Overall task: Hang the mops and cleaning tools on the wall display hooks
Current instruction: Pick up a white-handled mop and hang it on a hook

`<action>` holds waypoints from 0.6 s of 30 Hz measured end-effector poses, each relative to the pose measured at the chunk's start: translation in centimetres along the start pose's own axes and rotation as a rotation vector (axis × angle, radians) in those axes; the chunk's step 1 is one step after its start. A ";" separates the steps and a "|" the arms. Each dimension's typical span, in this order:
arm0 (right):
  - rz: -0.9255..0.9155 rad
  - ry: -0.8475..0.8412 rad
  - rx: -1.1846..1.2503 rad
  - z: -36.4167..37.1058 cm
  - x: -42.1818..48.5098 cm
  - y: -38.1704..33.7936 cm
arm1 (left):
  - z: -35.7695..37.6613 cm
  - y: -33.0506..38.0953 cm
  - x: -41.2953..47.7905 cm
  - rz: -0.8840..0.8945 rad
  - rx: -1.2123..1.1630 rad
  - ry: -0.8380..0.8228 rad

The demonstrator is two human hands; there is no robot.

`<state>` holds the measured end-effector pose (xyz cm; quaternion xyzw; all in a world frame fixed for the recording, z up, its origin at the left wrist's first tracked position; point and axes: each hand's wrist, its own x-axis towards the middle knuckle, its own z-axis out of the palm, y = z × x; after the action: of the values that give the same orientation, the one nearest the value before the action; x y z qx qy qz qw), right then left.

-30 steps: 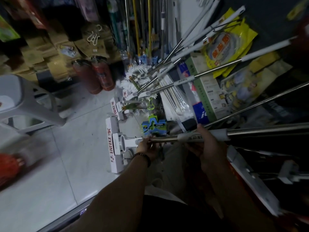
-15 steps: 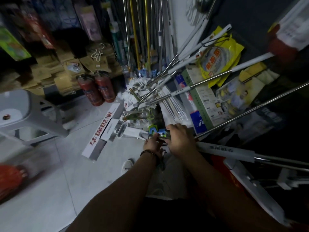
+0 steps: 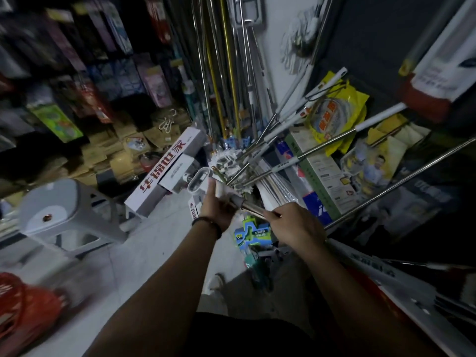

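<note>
I hold a flat mop with both hands. Its long white head [image 3: 164, 173], printed with red characters, is raised off the floor and tilted up to the left. My left hand [image 3: 217, 206] grips the pole just below the head's white connector. My right hand [image 3: 293, 225] grips the metal pole [image 3: 251, 207] further back; the rest of the pole runs under my right forearm to the lower right. Several other mops and metal poles [image 3: 226, 73] stand or lean against the white wall ahead.
A grey plastic stool [image 3: 61, 215] stands at the left and a red basket [image 3: 28, 313] at the lower left. Boxes and yellow packaged goods [image 3: 334, 117] fill shelves at the right. A blue-green package [image 3: 251, 234] lies on the floor below my hands. Cardboard boxes pile at the back left.
The mop head has risen from the floor and swung up to the left. Both hands moved up and forward, and my right hand slid along the pole close behind my left.
</note>
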<state>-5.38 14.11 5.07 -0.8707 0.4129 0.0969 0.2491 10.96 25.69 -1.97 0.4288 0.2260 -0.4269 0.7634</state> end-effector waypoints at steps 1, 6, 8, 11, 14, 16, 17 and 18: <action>0.004 0.009 0.029 -0.1 -0.1 0.1 | 0.5 1.3 0.1 0.004 -0.047 0.020; -0.016 0.085 0.179 1.8 -1.2 -0.2 | 0.7 4.8 -0.4 -0.007 -0.065 0.044; -0.010 0.104 0.242 3.0 -1.5 -0.2 | 0.8 5.6 -0.5 0.027 -0.027 0.051; -0.035 0.092 0.396 4.3 -0.8 -0.1 | 1.6 6.8 0.1 0.092 0.032 0.057; -0.057 0.066 0.539 3.9 0.6 -0.6 | 3.5 8.4 0.6 0.169 0.107 -0.013; -0.093 0.055 0.630 2.5 1.4 -2.1 | 5.0 9.7 0.2 0.239 0.157 -0.092; -0.117 0.054 0.682 1.7 1.8 -3.2 | 5.7 10.3 0.2 0.263 0.181 -0.137; -0.135 0.063 0.726 0.8 2.3 -4.4 | 6.3 10.8 0.2 0.287 0.210 -0.177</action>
<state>-0.49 15.31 5.09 -0.7534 0.3693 -0.0993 0.5350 20.05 23.16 6.21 0.4948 0.0487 -0.3707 0.7844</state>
